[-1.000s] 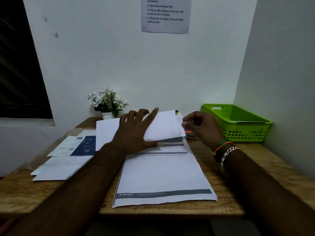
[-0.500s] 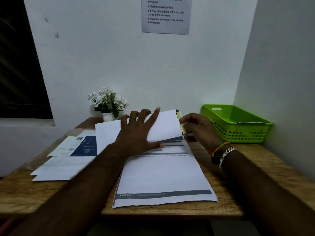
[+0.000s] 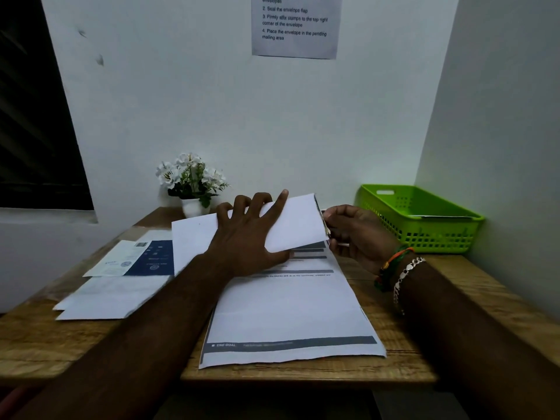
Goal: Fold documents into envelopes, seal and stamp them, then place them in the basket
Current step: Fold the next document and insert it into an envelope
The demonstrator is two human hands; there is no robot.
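The left hand [image 3: 247, 237], fingers spread, presses the flat white paper envelope [image 3: 291, 225]. The right hand [image 3: 357, 234], fingers curled, pinches its right edge.

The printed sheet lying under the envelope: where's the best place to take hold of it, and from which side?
Take the printed sheet by its near right corner, coming from the right. That corner sits close to the table edge and looks slightly lifted, so fingers could probably slip under. Its far end is pinned under the envelope and the left hand.
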